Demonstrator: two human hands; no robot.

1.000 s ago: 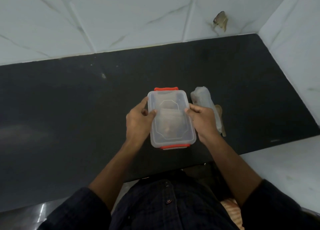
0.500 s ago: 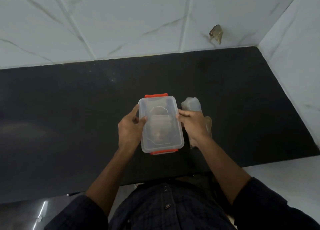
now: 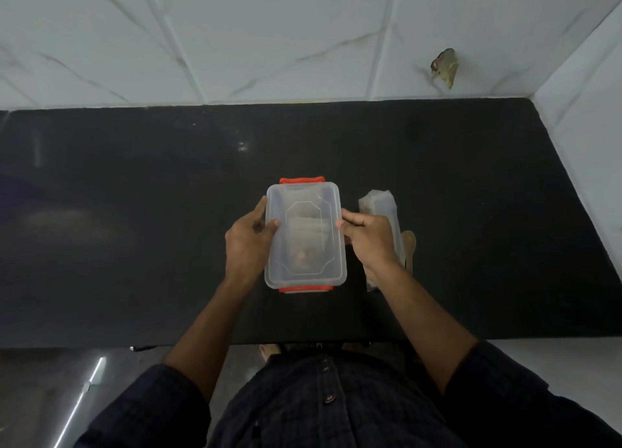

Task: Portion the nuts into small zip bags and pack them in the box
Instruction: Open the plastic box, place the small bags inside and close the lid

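One box (image 3: 305, 235), clear, lid on, two orange clips at far and near ends, sits mid counter (image 3: 134, 212); pale bags dimly seen inside, count unclear
Left hand (image 3: 247, 242) grips box's left edge, thumb over lid
Right hand (image 3: 368, 242) pinches right edge, fingers curled
One plastic packet (image 3: 380, 203) and one wooden spoon (image 3: 409, 245) just right of box, partly behind right hand

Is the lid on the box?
Yes, the clear lid covers the box, held at its sides by the left hand and right hand.
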